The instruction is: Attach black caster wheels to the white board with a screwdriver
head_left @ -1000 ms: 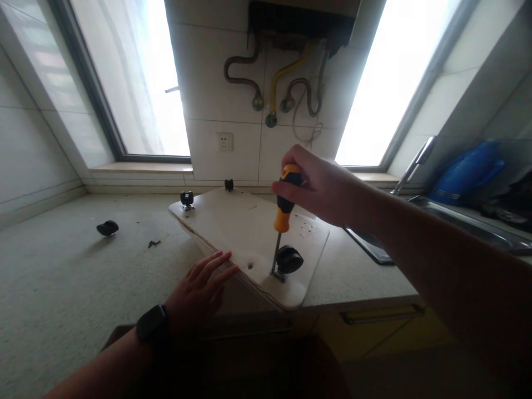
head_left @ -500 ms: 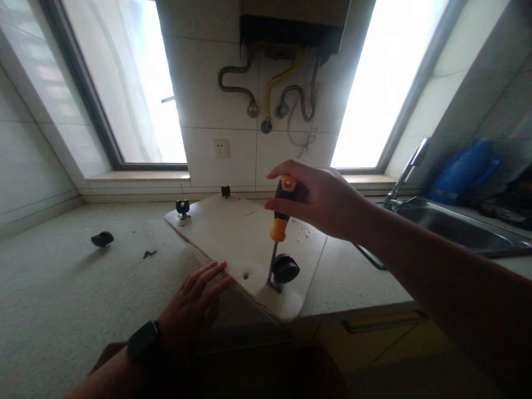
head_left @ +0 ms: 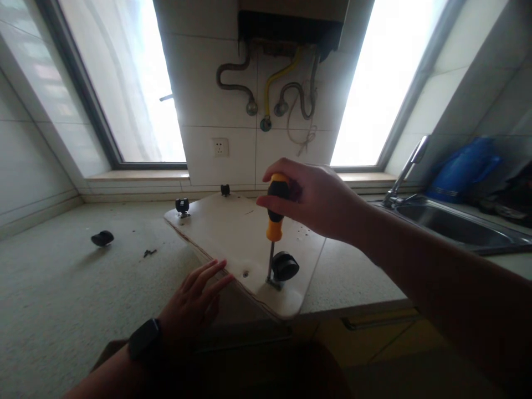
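My right hand (head_left: pixel 307 197) is closed around the yellow and black handle of a screwdriver (head_left: pixel 274 221). The screwdriver stands nearly upright, its tip at the metal plate of a black caster wheel (head_left: pixel 285 266) near the front corner of a white board (head_left: pixel 216 233). My left hand (head_left: pixel 203 291) lies with fingers stretched out over the board's front left edge. Left of the wheel a small hole (head_left: pixel 245 274) shows in the board. Two more casters, one at the left corner (head_left: pixel 182 206) and one at the back (head_left: pixel 225 190), stand on the board.
A loose caster (head_left: pixel 102 238) and a little pile of screws (head_left: pixel 149 253) lie on the speckled countertop (head_left: pixel 120 288) at left. A steel sink (head_left: pixel 453 224) with a tap (head_left: pixel 409 169) is at right, a blue jug (head_left: pixel 465 169) behind it. Pipes (head_left: pixel 266 94) hang on the tiled wall.
The screwdriver handle and my right hand have tilted slightly left, so the screwdriver is more upright. My left hand stays on the board's edge.
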`<control>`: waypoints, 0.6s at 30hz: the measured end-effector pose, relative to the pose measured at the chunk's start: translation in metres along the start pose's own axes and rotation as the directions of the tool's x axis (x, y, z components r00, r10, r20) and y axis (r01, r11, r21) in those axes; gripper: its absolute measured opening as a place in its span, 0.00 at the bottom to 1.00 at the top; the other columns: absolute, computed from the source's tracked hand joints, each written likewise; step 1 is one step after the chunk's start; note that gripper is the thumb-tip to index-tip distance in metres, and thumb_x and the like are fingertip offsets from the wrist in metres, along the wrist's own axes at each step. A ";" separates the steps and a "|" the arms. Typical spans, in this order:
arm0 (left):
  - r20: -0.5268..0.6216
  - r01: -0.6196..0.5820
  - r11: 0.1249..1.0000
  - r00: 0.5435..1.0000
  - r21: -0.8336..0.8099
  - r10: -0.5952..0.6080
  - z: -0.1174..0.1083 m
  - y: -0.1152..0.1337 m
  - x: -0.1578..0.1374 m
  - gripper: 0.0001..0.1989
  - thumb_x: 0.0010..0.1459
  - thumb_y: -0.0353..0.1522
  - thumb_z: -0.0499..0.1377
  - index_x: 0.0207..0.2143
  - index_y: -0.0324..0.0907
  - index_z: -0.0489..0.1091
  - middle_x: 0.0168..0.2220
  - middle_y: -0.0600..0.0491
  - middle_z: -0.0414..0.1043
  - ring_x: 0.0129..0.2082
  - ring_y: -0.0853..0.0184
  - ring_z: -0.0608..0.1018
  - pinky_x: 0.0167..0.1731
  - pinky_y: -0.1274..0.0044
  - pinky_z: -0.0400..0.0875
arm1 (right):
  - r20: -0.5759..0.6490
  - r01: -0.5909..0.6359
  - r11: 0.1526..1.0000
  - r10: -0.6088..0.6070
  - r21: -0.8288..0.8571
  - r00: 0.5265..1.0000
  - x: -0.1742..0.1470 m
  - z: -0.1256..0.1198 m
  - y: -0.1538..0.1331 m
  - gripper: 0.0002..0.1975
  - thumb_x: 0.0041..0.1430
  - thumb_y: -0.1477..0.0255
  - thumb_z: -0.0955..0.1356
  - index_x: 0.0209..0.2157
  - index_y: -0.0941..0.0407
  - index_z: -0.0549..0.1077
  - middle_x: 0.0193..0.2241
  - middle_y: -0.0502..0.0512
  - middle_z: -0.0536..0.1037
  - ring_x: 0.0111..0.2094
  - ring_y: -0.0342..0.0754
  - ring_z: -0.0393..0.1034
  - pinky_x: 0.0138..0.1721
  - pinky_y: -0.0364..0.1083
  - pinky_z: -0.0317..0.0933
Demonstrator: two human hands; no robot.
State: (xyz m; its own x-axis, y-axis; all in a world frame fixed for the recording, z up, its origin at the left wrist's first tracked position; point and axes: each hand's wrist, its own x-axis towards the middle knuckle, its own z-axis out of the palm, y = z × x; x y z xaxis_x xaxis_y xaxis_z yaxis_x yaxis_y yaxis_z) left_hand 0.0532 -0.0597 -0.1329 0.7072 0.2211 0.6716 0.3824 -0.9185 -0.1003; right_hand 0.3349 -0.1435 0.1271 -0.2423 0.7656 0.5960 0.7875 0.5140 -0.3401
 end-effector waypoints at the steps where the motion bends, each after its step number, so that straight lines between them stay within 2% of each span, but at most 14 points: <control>1: 0.000 -0.003 1.000 1.000 0.003 0.003 0.000 0.000 0.000 0.29 0.64 0.20 0.55 0.66 0.43 0.61 0.67 0.41 0.59 0.67 0.50 0.63 0.61 0.57 0.69 | 0.011 -0.005 1.000 0.004 0.020 1.000 0.000 0.001 0.001 0.18 0.63 0.60 0.71 0.48 0.57 0.74 0.34 0.53 0.76 0.34 0.47 0.70 0.37 0.48 0.65; 4: 0.004 0.003 1.000 1.000 0.007 -0.003 -0.001 0.001 0.001 0.29 0.64 0.20 0.54 0.66 0.42 0.62 0.67 0.40 0.59 0.67 0.50 0.63 0.60 0.57 0.70 | 0.173 -0.002 0.955 -0.051 0.295 0.984 0.003 0.002 0.010 0.24 0.66 0.69 0.66 0.63 0.54 0.66 0.52 0.59 0.75 0.47 0.50 0.73 0.47 0.50 0.68; 6: 0.003 0.009 1.000 1.000 0.003 -0.009 -0.002 0.000 0.001 0.29 0.64 0.20 0.54 0.66 0.42 0.62 0.67 0.40 0.59 0.67 0.50 0.62 0.60 0.57 0.70 | 0.255 -0.016 0.891 -0.112 0.453 0.960 0.005 0.001 0.014 0.29 0.66 0.71 0.66 0.67 0.52 0.61 0.55 0.59 0.74 0.50 0.50 0.73 0.49 0.50 0.69; 7: 0.004 0.008 1.000 1.000 -0.001 -0.008 -0.002 0.000 0.000 0.29 0.63 0.20 0.54 0.66 0.42 0.62 0.68 0.40 0.59 0.67 0.50 0.62 0.60 0.57 0.70 | 0.260 -0.022 0.884 -0.113 0.466 0.959 0.005 0.001 0.015 0.29 0.66 0.70 0.67 0.67 0.51 0.61 0.52 0.58 0.75 0.48 0.49 0.74 0.48 0.50 0.70; 9: 0.010 0.001 1.000 1.000 -0.011 0.000 -0.001 0.000 0.000 0.30 0.63 0.20 0.55 0.66 0.42 0.61 0.68 0.40 0.58 0.68 0.50 0.62 0.61 0.57 0.69 | 0.194 -0.025 0.928 -0.052 0.372 0.980 0.005 0.002 0.014 0.25 0.63 0.66 0.71 0.60 0.52 0.68 0.44 0.54 0.76 0.41 0.48 0.74 0.42 0.49 0.70; 11: 0.017 -0.004 1.000 1.000 -0.018 0.004 -0.001 0.000 0.001 0.30 0.64 0.20 0.55 0.67 0.42 0.61 0.68 0.40 0.57 0.68 0.50 0.61 0.61 0.56 0.69 | 0.070 -0.026 0.976 0.011 0.218 0.997 0.004 0.004 0.010 0.21 0.58 0.61 0.75 0.50 0.54 0.72 0.34 0.50 0.75 0.32 0.46 0.70 0.34 0.47 0.67; 14: 0.009 0.002 1.000 1.000 -0.022 -0.001 -0.001 0.000 0.001 0.30 0.64 0.20 0.54 0.67 0.43 0.61 0.68 0.41 0.57 0.68 0.51 0.61 0.61 0.57 0.69 | -0.073 -0.033 0.998 0.037 0.047 0.997 0.003 0.007 0.005 0.20 0.54 0.59 0.77 0.39 0.54 0.69 0.27 0.46 0.71 0.27 0.43 0.63 0.30 0.46 0.60; 16: 0.004 0.008 1.000 1.000 -0.024 -0.008 0.000 0.000 0.000 0.30 0.64 0.20 0.54 0.66 0.43 0.61 0.68 0.42 0.58 0.68 0.51 0.62 0.61 0.57 0.69 | -0.070 -0.045 0.999 0.046 0.016 0.996 0.003 0.007 0.005 0.19 0.55 0.58 0.76 0.38 0.54 0.69 0.27 0.47 0.70 0.28 0.44 0.63 0.31 0.46 0.61; 18: -0.002 0.013 1.000 1.000 -0.028 -0.013 0.000 0.000 -0.001 0.30 0.63 0.20 0.55 0.67 0.44 0.61 0.69 0.42 0.58 0.68 0.50 0.62 0.61 0.57 0.69 | 0.021 -0.052 0.994 0.050 0.096 0.999 0.004 0.005 0.006 0.15 0.60 0.61 0.73 0.43 0.54 0.70 0.32 0.50 0.73 0.32 0.46 0.67 0.34 0.48 0.65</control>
State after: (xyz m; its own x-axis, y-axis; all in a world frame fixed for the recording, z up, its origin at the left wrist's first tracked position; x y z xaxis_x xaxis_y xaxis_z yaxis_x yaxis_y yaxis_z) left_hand 0.0526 -0.0596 -0.1338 0.7012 0.2325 0.6740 0.3745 -0.9245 -0.0707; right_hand 0.3355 -0.1350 0.1237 -0.2147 0.7984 0.5626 0.7412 0.5083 -0.4384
